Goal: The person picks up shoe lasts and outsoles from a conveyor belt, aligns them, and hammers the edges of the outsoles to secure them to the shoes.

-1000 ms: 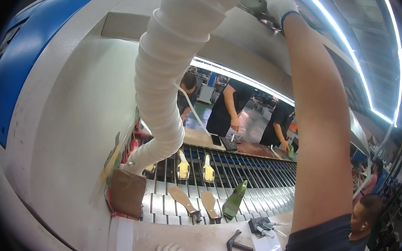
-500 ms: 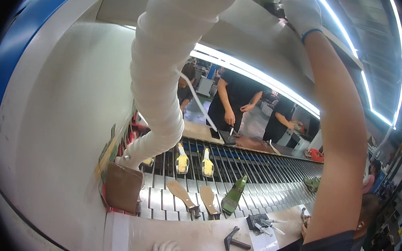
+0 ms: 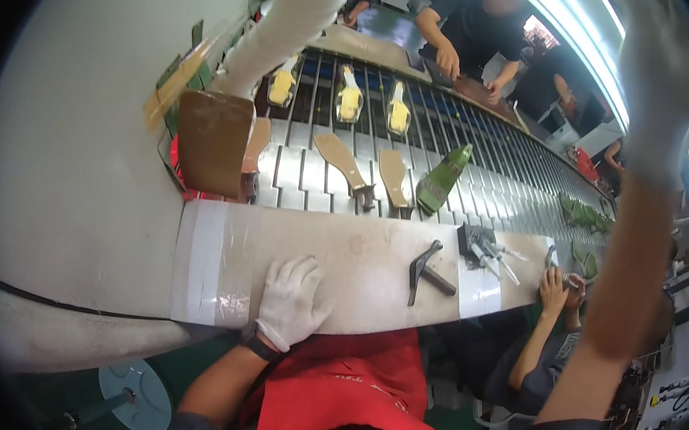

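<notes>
My left hand, in a white glove, lies palm down on the pale work board with its fingers stretched out and nothing in it. High at the right, my gloved right hand is raised and smeared by motion, so its fingers cannot be read. A dark hammer rests on the board to the right of my left hand. Beyond the board, on metal slats, lie a tan shoe sole, a second tan sole and a pointed green shoe piece.
Several syringes sit by a black block on the board. A white hose hangs at upper left above a brown flap. Yellow-and-white shoe parts lie on the rods. A co-worker's hand works at the right.
The view has tipped downward, bringing my red apron and left forearm in. My right hand has come away from the machine's upper housing; my left hand stays flat on the board.
</notes>
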`<state>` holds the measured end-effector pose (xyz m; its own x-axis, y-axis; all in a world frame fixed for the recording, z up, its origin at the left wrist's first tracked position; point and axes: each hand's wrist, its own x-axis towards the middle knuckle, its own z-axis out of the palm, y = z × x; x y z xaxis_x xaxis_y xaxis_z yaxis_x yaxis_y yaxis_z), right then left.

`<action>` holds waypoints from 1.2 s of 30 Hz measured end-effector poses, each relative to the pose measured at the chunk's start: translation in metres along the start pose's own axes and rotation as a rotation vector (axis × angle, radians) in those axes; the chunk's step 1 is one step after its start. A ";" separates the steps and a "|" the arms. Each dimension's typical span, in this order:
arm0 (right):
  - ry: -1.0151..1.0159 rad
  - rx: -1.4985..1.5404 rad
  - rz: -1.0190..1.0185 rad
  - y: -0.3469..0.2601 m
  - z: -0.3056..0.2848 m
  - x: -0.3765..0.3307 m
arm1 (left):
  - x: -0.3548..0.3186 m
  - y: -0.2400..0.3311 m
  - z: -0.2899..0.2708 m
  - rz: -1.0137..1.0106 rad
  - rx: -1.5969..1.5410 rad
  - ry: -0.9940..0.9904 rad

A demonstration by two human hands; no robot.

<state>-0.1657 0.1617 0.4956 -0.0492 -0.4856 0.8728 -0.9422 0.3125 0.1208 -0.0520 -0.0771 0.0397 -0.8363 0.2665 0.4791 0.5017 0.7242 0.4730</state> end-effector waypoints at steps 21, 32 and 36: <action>-0.599 -0.235 1.443 0.065 0.160 -0.440 | 0.331 -0.053 0.143 -0.041 0.061 -0.192; -0.191 0.012 1.631 0.063 0.154 -0.438 | 0.503 -0.048 0.300 -0.656 0.059 -0.260; -0.132 -0.187 1.328 0.069 0.160 -0.447 | 0.502 -0.064 0.277 -0.419 0.231 -0.010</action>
<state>-0.2621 0.2701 0.0382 -0.9235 0.1976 0.3287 -0.0993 0.7047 -0.7025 -0.5652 0.1864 0.0456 -0.9587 -0.0734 0.2748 0.0596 0.8928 0.4465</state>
